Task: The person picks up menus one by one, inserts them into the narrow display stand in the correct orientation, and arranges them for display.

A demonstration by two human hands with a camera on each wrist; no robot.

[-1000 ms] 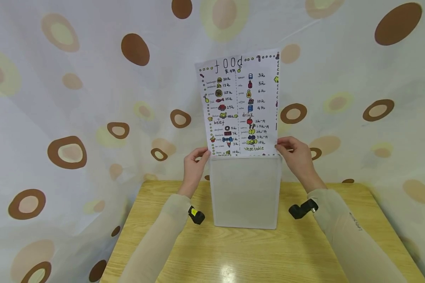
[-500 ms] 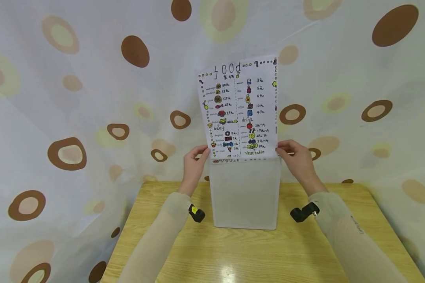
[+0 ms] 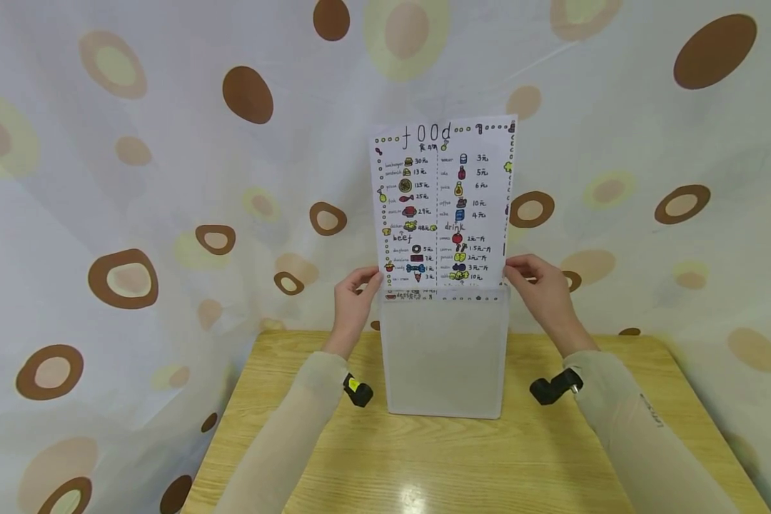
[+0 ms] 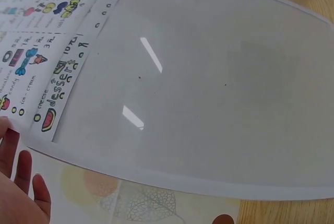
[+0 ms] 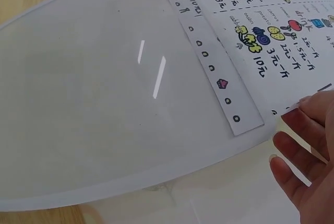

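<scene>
A spotted curtain [image 3: 128,214] is hanging behind a wooden bench [image 3: 424,464], filling the far left and the whole background. Moving in from the left, the person's left hand [image 3: 355,300] is pinching the left edge of a printed menu sheet [image 3: 443,207] where it meets the upper left corner of a frosted plastic sleeve [image 3: 446,357]. The sleeve is standing upright on its lower edge at the middle of the bench, and the sheet is poking up out of its open top, with only its lowest strip sitting inside. In the left wrist view the fingers [image 4: 21,166] are lying beside the sleeve's edge. On the right, the right hand [image 3: 540,285] is gripping the sheet's right edge just above the sleeve's upper right corner, fingertips curled onto the paper. The sheet looks light, thin and floppy, likely to buckle or crease, so holding both side edges low down seems sensible. The sleeve appears smooth, glossy and only slightly stiff, so it may slip or bow.
</scene>
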